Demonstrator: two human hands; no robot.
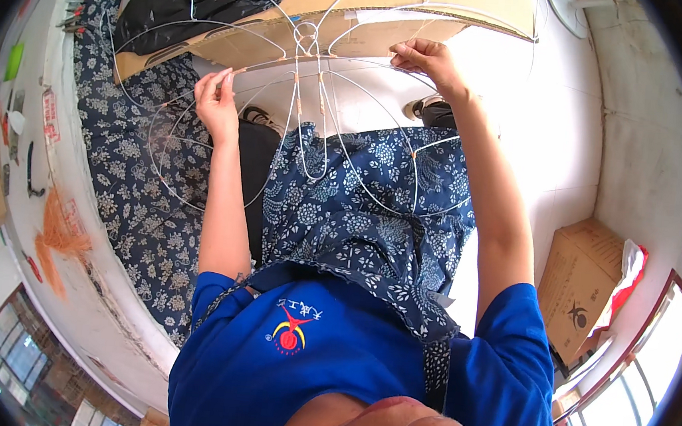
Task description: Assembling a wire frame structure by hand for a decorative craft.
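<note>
A large frame of thin pale rods point(298, 101), bent into wing-like loops and bound at the joints with brownish wraps, spreads across my lap and beyond my knees. Two small rings sit at its top middle, above a long narrow loop. At the frame's left, the fingertips of my left hand point(218, 107) are closed on the long curved cross rod. My right hand point(434, 66) is raised at the right, with thumb and fingers pinched at the upper rod; the exact contact is hard to see. A blue floral apron point(360, 174) lies under the lower loops.
Beyond the frame are a cardboard sheet point(370, 43) and black plastic point(221, 3). Dark floral cloth point(134, 189) hangs along the left, beside a ledge with an orange fibre bundle point(61, 231) and several clips point(77, 0). A cardboard box point(580, 280) stands at the right wall.
</note>
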